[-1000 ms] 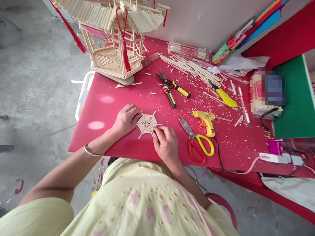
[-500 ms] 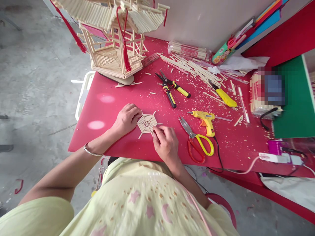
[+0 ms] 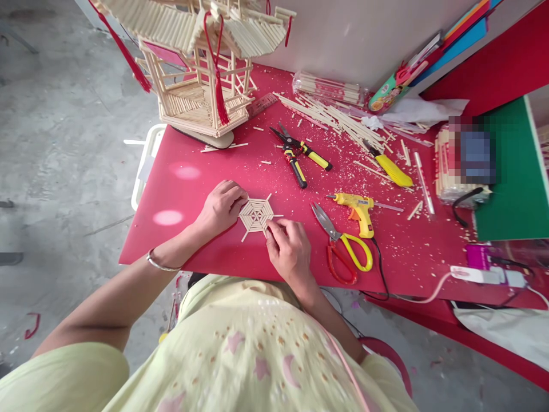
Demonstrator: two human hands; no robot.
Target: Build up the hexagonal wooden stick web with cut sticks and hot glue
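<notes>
A small web-shaped hexagon of thin wooden sticks [image 3: 256, 215] lies on the red tabletop [image 3: 206, 252], its spokes poking past the outer ring. At its upper left edge, my left hand [image 3: 222, 207] has its fingers closed on the stick hexagon. My right hand [image 3: 289, 249] pinches the lower right edge between thumb and forefinger. To the right of my right hand lie scissors with one red and one yellow handle [image 3: 343, 246], blades apart. Beyond them a yellow glue gun [image 3: 360, 212] rests on its side with a glue stick in its back.
A stick-built pavilion model [image 3: 201, 103] with red tassels stands at the back left. Pliers [image 3: 300, 154], a yellow utility knife [image 3: 392, 169] and loose sticks [image 3: 334, 117] lie behind my hands. At right are bundled sticks [image 3: 446, 166] and a white power strip [image 3: 476, 274].
</notes>
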